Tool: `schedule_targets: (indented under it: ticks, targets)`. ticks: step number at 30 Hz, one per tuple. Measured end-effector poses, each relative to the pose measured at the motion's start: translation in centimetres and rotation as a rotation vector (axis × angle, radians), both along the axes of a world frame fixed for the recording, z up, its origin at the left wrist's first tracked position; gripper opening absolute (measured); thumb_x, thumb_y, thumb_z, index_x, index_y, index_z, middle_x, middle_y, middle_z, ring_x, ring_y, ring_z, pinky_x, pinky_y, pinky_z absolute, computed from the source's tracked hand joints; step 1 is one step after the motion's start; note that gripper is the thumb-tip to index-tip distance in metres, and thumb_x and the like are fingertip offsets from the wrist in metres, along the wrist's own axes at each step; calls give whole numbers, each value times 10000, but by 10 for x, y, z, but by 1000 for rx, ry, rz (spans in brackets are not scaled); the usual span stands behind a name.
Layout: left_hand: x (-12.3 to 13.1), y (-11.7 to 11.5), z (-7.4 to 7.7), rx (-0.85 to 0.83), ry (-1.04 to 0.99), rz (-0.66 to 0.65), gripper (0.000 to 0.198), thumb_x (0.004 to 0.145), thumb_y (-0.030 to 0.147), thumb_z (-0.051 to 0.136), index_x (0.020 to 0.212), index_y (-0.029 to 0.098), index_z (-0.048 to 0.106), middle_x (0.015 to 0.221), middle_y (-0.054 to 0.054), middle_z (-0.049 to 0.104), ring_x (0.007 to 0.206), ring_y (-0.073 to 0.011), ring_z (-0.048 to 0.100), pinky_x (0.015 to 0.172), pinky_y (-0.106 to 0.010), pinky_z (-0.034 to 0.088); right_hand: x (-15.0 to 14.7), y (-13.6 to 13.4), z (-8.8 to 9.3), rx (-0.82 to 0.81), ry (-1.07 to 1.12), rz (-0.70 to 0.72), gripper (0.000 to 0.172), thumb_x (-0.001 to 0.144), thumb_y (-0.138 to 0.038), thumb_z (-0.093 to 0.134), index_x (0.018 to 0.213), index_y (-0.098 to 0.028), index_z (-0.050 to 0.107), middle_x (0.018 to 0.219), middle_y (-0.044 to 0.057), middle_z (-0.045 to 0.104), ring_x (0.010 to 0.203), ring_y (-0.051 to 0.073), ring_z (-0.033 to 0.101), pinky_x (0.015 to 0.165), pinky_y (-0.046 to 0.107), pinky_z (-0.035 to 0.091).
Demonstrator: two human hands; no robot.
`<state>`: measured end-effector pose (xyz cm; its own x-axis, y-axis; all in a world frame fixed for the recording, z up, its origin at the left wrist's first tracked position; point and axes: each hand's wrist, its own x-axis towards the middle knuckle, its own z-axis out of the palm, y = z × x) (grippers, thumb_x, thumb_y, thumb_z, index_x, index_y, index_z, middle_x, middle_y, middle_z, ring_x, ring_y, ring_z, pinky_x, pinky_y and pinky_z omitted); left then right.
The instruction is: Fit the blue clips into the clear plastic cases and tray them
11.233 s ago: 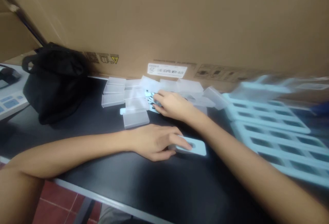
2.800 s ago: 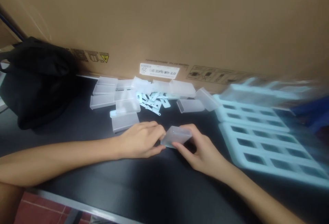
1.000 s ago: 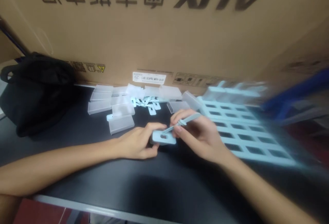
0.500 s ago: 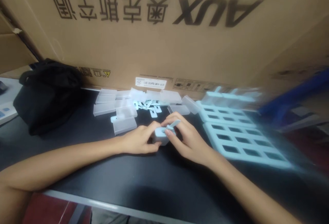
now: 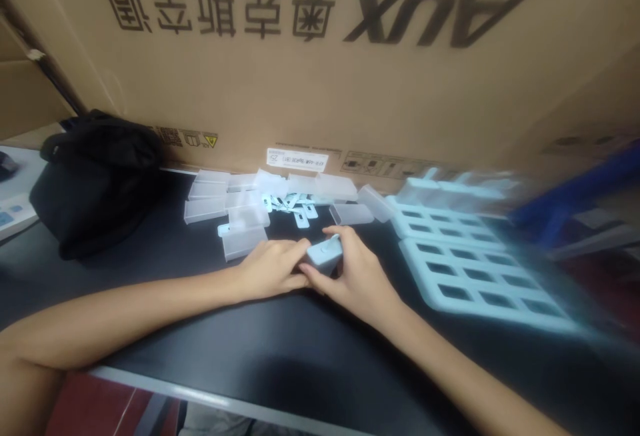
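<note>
A small light-blue plastic piece point(image 5: 325, 253) sits between both my hands above the black table point(image 5: 200, 329). My left hand point(image 5: 270, 268) grips its left end with curled fingers. My right hand point(image 5: 353, 275) pinches its right end, thumb underneath and fingers over the top. Behind my hands lies a pile of clear plastic cases point(image 5: 220, 197) with several small pale-blue flat parts point(image 5: 293, 206) among them.
Pale-blue trays with rows of rectangular pockets point(image 5: 475, 276) lie to the right. A black bag point(image 5: 95, 179) sits at the left. A big cardboard box point(image 5: 320, 63) stands along the back. A blue object point(image 5: 575, 189) is at the far right.
The thin strip that my right hand held above the piece now lies pressed onto it. Both hands have closed tighter round the piece and sunk slightly toward the table.
</note>
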<state>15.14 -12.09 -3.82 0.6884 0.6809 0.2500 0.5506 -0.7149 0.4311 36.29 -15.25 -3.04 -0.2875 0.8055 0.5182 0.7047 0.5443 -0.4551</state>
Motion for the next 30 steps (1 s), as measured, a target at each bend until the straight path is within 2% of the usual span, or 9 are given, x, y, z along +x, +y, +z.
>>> schedule_targets:
  ticks: [4,7,10,14,17,20,25,28,30]
  targets:
    - [1,-1,3,-22,-28,-38,375,978,561,682,1059,209,581,960,-37,739,855,-214,723,735,-299,555,9,6,6,15,-1,35,368,937,-439,700,1183,-212,549,1038,86,693,699,184,642,640,333,543]
    - [2,-3,2,-11,-32,-82,399,1029,554,609,1243,218,592,1071,-52,766,964,-215,731,834,-332,583,33,19,19,117,18,-64,354,955,-456,676,1196,-214,582,1001,75,685,639,176,593,658,350,521]
    - [2,-4,-1,25,-19,-106,343,1060,464,563,1306,226,587,1106,-50,775,1025,-221,724,843,-344,596,79,41,35,218,28,-294,405,952,-505,677,1227,-214,618,1067,125,696,737,231,634,767,406,516]
    - [3,-4,-4,92,39,-121,251,1061,376,530,1223,211,629,1121,-59,772,1026,-228,710,822,-350,605,167,75,43,259,-40,-689,492,907,-550,719,1177,-142,667,1109,258,697,1008,342,677,864,465,478]
    - [2,-3,-5,145,62,-141,217,1056,333,517,1184,210,641,1132,-60,767,1020,-218,698,841,-345,602,229,92,33,219,-20,-948,582,822,-571,787,1168,-118,669,1169,332,671,1177,423,638,886,512,471]
    - [3,-3,-5,177,77,-155,197,1052,314,511,1158,213,643,1112,-47,764,1003,-211,687,845,-335,592,269,95,15,167,15,-1069,752,801,-630,723,1274,-52,642,1271,355,638,1295,491,565,1043,596,439]
    - [3,-3,-4,195,107,-159,156,1046,288,503,1084,222,639,1079,-28,753,987,-204,670,830,-321,572,285,88,-11,74,-11,-1085,859,758,-576,537,1371,23,597,1333,329,634,1314,481,563,1124,624,429]
    - [3,-4,-4,214,116,-165,141,1038,273,503,1059,222,634,1069,-23,747,975,-201,662,810,-316,561,279,88,-15,31,-33,-1049,837,751,-566,537,1366,-4,609,1352,317,639,1315,476,566,1119,615,444]
    - [3,-4,-4,228,125,-167,139,1035,267,502,1047,220,632,1064,-23,744,967,-199,657,801,-313,552,274,88,-14,43,-62,-1025,864,774,-563,533,1393,37,591,1377,334,619,1340,480,548,1145,592,425]
